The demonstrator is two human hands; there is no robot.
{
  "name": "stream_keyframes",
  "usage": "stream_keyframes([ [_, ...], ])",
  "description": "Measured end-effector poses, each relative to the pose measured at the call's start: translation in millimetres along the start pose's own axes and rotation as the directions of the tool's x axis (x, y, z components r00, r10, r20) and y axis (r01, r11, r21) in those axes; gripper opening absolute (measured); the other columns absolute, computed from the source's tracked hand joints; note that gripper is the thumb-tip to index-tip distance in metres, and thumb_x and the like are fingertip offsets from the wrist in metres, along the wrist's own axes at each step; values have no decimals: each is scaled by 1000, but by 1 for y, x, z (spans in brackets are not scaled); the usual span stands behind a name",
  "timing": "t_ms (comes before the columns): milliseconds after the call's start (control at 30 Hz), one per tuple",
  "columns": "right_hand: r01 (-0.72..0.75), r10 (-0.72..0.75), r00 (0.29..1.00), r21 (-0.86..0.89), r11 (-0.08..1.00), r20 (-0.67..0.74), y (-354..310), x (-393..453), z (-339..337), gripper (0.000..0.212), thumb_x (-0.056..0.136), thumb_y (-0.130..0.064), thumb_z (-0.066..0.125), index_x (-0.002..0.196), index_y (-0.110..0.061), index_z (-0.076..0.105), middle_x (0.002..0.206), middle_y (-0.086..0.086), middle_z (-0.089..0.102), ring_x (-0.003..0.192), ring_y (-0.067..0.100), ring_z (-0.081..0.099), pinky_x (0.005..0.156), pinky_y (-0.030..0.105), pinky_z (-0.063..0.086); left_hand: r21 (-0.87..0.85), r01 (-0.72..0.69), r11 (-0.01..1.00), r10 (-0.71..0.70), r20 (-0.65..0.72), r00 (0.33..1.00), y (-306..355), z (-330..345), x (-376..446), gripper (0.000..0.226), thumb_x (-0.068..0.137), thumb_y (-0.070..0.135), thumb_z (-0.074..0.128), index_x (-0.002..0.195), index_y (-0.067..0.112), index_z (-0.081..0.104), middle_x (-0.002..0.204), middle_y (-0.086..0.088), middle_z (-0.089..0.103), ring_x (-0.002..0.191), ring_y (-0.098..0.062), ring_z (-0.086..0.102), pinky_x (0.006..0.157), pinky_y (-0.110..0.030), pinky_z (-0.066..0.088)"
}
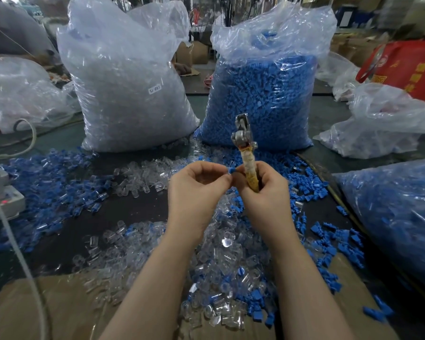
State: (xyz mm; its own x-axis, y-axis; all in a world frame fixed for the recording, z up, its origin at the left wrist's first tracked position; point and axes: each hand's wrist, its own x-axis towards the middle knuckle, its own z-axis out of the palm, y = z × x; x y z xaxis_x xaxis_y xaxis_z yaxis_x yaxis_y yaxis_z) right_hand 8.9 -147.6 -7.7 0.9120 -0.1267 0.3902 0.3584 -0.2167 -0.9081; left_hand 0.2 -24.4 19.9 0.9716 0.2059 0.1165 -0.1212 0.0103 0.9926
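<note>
Blue plug (231, 170) is being pinched by the left hand (194, 190), mid-scene above loose clear caps (221, 253) | right hand (265, 190) is gripping the taped tool (247, 160) upright, just right of it | judgement: feeding the plug squarely, tool steady, is looking wisest.

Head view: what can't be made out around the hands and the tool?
All in the head view:
- blue piece: mostly covered by fingertips of the left hand; shape unclear.
- tool: handle end buried in the right hand.
- red bag: cut off by the right edge; print blurred.
</note>
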Motion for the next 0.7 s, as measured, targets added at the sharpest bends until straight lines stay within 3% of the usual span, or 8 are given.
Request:
stream_keyframes([
  [133,-24,24,999,15,1000,28,1,0,0,7,92,-15,67,85,-17,65,60,-6,53,54,5,42,50,23,38,91,-23,996,25,-27,999,0,0,0,14,77,4,79,81,16,74,75,0,75,77,-17,72,75,-30,60],
  [267,-61,57,996,51,997,73,-1,1,-1,12,92,-13,64,84,-23,67,73,10,63,64,21,55,62,37,51,138,-38,990,46,-55,997,-1,-1,1,11,76,13,81,78,21,74,72,4,74,74,-13,72,74,-32,60],
  [367,-86,77,989,66,994,129,-3,1,-5,15,91,-11,64,87,-24,68,79,10,66,72,24,61,69,33,54,156,-46,987,58,-78,995,-2,-2,1,10,79,13,80,77,21,73,71,3,73,73,-16,72,73,-33,61],
  [533,-130,138,956,-49,990,260,0,2,-21,13,79,-21,65,91,-19,64,74,-1,61,67,11,55,63,26,49,-3,-31,1000,31,-62,998,1,-8,4,10,83,4,75,80,13,71,71,-1,73,69,-12,71,67,-20,56],
  [600,-122,160,941,-141,982,299,1,2,-24,17,78,-22,65,93,-15,62,80,8,60,70,15,53,65,39,49,-79,-36,996,31,-59,998,2,-11,5,10,84,1,72,81,10,70,73,-3,72,67,-9,69,65,-15,53],
  [700,-121,196,921,-231,965,336,3,2,-25,30,73,-28,63,96,-9,59,87,20,57,68,20,49,64,39,42,-110,-53,993,45,-68,997,3,-14,8,9,85,-1,71,84,8,69,74,-4,71,66,-8,69,64,-14,53],
])
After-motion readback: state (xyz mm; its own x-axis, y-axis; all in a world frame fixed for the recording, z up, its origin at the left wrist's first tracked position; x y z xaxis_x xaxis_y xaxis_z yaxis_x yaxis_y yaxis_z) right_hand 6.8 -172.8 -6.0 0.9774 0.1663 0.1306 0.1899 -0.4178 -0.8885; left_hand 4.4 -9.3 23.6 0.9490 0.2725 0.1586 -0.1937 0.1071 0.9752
